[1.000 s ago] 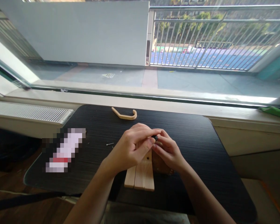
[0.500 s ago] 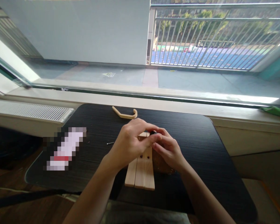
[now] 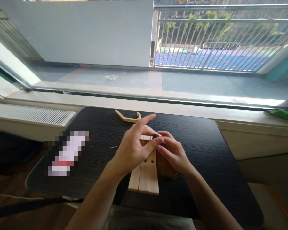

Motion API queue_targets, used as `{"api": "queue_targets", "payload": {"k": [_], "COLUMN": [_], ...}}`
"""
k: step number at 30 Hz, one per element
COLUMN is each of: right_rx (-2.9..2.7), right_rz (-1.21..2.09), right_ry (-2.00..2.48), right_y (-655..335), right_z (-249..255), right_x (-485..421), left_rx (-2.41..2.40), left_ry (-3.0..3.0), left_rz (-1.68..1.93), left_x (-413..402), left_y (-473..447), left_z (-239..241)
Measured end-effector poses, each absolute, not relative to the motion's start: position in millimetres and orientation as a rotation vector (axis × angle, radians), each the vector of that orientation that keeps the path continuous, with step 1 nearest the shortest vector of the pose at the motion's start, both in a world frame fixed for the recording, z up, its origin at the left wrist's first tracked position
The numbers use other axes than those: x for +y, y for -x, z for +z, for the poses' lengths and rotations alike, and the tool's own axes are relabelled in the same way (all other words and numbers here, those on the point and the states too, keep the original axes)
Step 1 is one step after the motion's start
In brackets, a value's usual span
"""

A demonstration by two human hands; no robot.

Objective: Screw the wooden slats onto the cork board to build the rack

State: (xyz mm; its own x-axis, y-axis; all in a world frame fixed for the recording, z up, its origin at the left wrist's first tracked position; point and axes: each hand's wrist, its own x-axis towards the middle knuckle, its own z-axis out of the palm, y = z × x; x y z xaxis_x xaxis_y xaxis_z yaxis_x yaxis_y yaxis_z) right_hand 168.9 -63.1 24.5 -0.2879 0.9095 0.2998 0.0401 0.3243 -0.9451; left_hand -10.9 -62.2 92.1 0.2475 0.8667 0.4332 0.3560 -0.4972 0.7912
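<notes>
A pale wooden slatted piece (image 3: 145, 174) lies on the black table (image 3: 206, 153) in front of me, with small holes in its slats. My left hand (image 3: 133, 148) hovers over its far end, thumb and a finger pinching a small black part (image 3: 155, 136), the index finger stretched out. My right hand (image 3: 171, 153) is closed beside it on a brown wooden piece (image 3: 164, 169) and also touches the black part.
A curved wooden hook piece (image 3: 128, 117) lies at the table's far edge. A small nail or pin (image 3: 113, 147) lies left of my hands. A blurred white and red object (image 3: 67, 153) sits at the left. A window sill and radiator grille (image 3: 31, 115) run behind.
My left index finger has lifted and stretched out from the pinch. The hands moved slightly away from me, uncovering more of the slats' far end.
</notes>
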Motion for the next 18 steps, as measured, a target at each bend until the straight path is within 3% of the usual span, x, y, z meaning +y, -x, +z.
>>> {"api": "queue_targets", "payload": {"k": [18], "right_rx": [-1.658], "right_rz": [1.095], "right_ry": [0.821], "right_y": [-168.5], "right_z": [23.5], "right_x": [-63.0], "left_rx": [1.051], "left_ry": [-2.043], "left_rz": [1.1], "left_x": [-59.1], "left_y": [11.3], "left_z": [100.0]}}
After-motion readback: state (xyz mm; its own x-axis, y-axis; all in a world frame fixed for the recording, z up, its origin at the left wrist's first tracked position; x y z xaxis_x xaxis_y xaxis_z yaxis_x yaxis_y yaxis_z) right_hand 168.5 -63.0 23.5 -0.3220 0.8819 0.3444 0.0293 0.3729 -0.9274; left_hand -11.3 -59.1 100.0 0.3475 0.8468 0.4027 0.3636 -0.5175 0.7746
